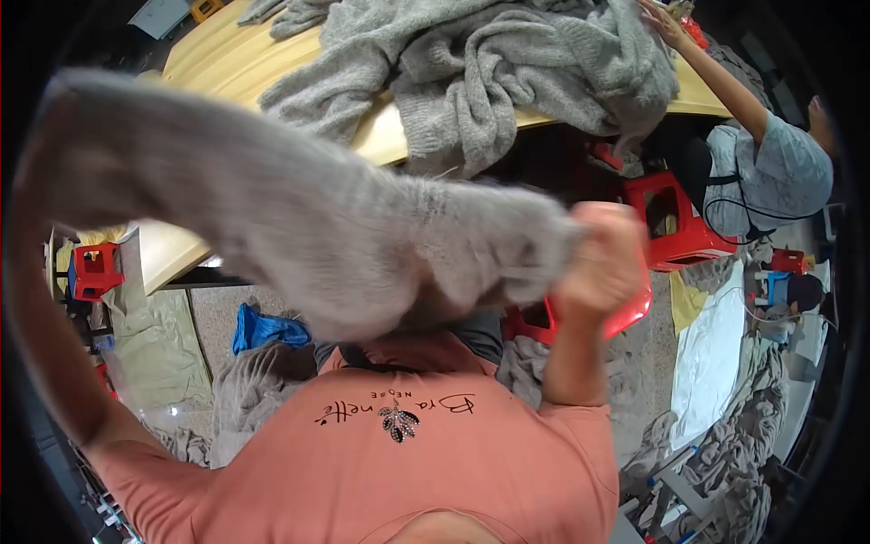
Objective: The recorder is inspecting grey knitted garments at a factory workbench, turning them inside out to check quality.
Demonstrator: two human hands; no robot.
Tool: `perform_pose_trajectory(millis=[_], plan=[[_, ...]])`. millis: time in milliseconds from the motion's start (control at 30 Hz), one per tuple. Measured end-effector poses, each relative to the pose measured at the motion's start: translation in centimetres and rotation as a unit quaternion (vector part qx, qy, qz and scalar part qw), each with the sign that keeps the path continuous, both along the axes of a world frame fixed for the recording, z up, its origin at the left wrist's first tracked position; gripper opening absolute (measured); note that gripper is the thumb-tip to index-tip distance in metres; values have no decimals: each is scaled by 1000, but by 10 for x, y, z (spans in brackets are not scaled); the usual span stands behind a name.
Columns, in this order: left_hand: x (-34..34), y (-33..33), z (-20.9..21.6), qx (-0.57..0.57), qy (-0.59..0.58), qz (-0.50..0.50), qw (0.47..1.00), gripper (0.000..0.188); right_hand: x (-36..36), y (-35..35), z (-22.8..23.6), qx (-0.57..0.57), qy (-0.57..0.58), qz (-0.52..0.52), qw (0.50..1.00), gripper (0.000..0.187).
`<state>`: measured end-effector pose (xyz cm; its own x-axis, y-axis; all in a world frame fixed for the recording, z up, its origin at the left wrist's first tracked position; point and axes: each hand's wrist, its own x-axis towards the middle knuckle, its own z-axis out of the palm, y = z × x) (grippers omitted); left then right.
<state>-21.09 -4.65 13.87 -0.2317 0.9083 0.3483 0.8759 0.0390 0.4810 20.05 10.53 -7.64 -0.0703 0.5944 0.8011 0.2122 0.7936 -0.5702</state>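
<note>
A grey knit garment (299, 227) is stretched in the air across my front, blurred by motion. At its right end, my right hand (603, 258) is closed in a fist around the bunched knit. The garment's other end rises to the far left, where my left forearm (68, 363) reaches up to it. My left hand is lost in the dark edge and behind the knit, so its fingers do not show. Beyond, a heap of grey knitwear (507, 72) lies on the light wooden table (208, 54), partly hanging over its near edge.
A co-worker (770, 172) sits at the right, one arm stretched onto the table. Red plastic stools (671, 218) stand at the right and another red stool (95, 270) at the left. Blue cloth (267, 328), a white sheet (711, 354) and grey knit piles (734, 462) lie on the floor.
</note>
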Motion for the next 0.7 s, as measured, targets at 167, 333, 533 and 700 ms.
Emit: perform_pose_trajectory(millis=[167, 333, 533, 700], plan=[[107, 45, -210, -206, -233, -90, 946, 39, -65, -48, -109, -318, -88, 235, 914, 5], [175, 37, -292, -397, -289, -184, 852, 30, -85, -60, -103, -291, -100, 292, 906, 7], [151, 42, -315, -292, -559, -99, 770, 8, -51, -14, -110, -346, -333, 327, 814, 20], [134, 38, -319, -248, -508, -100, 818, 10, -40, -23, -134, -550, -179, 336, 743, 19]])
